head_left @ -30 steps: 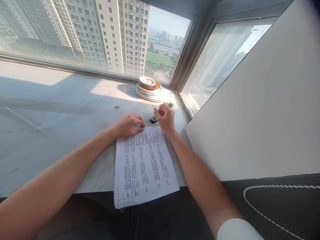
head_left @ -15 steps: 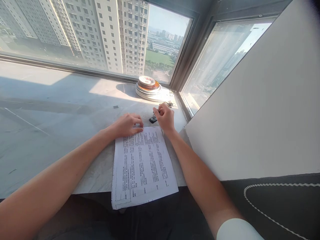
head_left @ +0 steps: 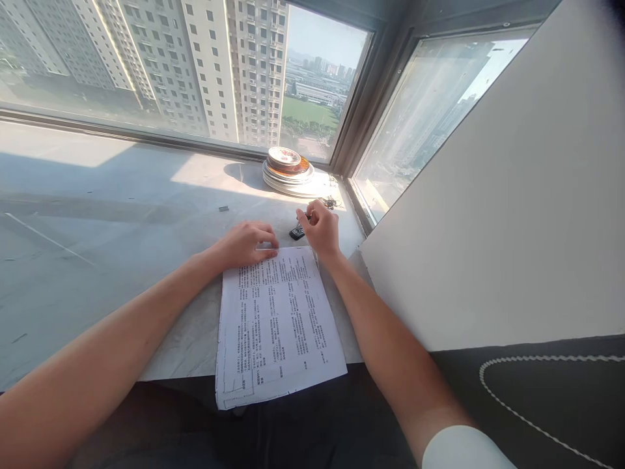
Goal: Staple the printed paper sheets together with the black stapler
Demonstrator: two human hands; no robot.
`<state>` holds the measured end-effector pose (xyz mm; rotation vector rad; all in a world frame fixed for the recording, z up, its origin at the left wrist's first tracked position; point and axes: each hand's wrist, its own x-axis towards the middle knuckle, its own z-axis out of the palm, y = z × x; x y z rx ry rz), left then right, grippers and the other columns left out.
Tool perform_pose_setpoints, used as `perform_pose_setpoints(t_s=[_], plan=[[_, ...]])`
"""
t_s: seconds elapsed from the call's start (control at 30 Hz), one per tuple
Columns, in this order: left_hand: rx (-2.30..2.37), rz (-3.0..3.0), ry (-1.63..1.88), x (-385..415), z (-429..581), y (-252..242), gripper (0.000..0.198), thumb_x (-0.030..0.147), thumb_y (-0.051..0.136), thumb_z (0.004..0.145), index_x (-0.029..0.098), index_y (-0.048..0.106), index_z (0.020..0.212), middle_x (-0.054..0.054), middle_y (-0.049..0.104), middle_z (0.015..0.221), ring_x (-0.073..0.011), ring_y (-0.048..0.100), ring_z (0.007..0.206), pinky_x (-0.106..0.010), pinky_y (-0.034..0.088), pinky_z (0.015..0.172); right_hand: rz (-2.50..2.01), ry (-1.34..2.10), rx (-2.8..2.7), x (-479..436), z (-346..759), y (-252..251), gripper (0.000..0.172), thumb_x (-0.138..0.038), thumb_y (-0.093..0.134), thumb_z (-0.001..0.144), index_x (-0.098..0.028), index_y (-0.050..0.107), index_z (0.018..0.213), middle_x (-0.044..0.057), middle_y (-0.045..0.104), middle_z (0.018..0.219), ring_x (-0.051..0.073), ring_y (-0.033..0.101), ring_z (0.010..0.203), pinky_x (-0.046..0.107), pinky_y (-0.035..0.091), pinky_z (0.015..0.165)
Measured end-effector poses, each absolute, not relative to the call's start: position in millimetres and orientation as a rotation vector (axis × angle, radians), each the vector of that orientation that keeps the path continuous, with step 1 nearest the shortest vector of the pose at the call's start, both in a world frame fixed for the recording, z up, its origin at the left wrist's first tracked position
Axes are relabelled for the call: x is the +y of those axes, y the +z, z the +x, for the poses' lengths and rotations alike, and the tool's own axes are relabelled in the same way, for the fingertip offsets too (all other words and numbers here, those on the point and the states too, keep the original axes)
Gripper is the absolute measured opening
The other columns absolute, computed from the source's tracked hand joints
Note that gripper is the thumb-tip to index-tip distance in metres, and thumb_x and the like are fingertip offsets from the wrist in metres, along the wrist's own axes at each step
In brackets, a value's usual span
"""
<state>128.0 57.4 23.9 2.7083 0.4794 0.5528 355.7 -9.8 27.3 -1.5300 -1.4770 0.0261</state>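
Printed sheet (head_left: 280,326): white, covered in rows of black text; thin dark ruled lines are seen near the lower edge. Small object (head_left: 297,232): black, broken by pale markings. Windowsill (head_left: 122,228): pale grey, faintly mottled. Stacked plates (head_left: 286,187): white below; an amber-orange plate (head_left: 303,166) is seen higher; the top plate (head_left: 284,156) is white, patterned in reddish brown. Sleeve (head_left: 469,449): white. Cord (head_left: 527,359): off-white, twisted pattern noted.

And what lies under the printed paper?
The pale counter shows on either side of the paper, whose near end overhangs its edge. Anything directly beneath is covered.
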Motion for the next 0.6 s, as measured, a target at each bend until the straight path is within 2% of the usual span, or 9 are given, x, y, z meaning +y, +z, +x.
perform_pose_setpoints(t_s=[0.3,0.37,0.43,0.5,0.6], plan=[[0.435,2.693,0.565,60.8,127.9,19.6,0.021,0.037,0.067,0.092,0.03,0.083,0.103,-0.005,0.077,0.104,-0.02,0.07,0.092,-0.038,0.052,0.089,-1.563,-0.019,-1.51,-10.3,355.9,27.2,0.03,-0.042,0.057,0.103,-0.025,0.049,0.079,-0.005,0.041,0.06,0.015,0.043,0.058,0.031,0.042,0.067],[0.436,2.687,0.571,60.6,127.8,20.1,0.02,0.037,0.067,0.092,0.03,0.083,0.102,-0.005,0.077,0.104,-0.0202,0.069,0.092,-0.038,0.052,0.088,-1.542,-0.063,-1.518,-9.1,357.4,27.3,0.027,-0.039,0.055,0.104,-0.025,0.052,0.081,-0.002,0.049,0.068,0.017,0.05,0.067,0.033,0.045,0.073],[0.442,2.687,0.573,60.0,127.7,21.2,0.019,0.039,0.067,0.092,0.029,0.082,0.099,-0.004,0.077,0.103,-0.0206,0.069,0.092,-0.039,0.052,0.087,-1.488,-0.118,-1.543,-7.6,359.0,27.5,0.021,-0.034,0.052,0.104,-0.025,0.056,0.086,0.003,0.059,0.084,0.02,0.057,0.085,0.036,0.047,0.083],[0.462,2.697,0.568,59.4,127.4,22.5,0.018,0.039,0.068,0.091,0.029,0.081,0.096,-0.004,0.076,0.102,-0.0209,0.069,0.091,-0.039,0.051,0.085,-1.466,-0.132,-1.581,-5.9,359.8,27.1,0.02,-0.031,0.05,0.105,-0.025,0.059,0.088,0.006,0.064,0.101,0.023,0.058,0.102,0.038,0.045,0.092],[0.5,2.718,0.545,58.8,127.0,24.4,0.017,0.039,0.068,0.091,0.028,0.08,0.093,-0.004,0.076,0.099,-0.0207,0.068,0.089,-0.038,0.05,0.082,-1.527,-0.039,-1.629,-3.7,359.6,25.2,0.031,-0.033,0.044,0.108,-0.025,0.06,0.083,0.005,0.067,0.102,0.024,0.058,0.105,0.04,0.042,0.097]])
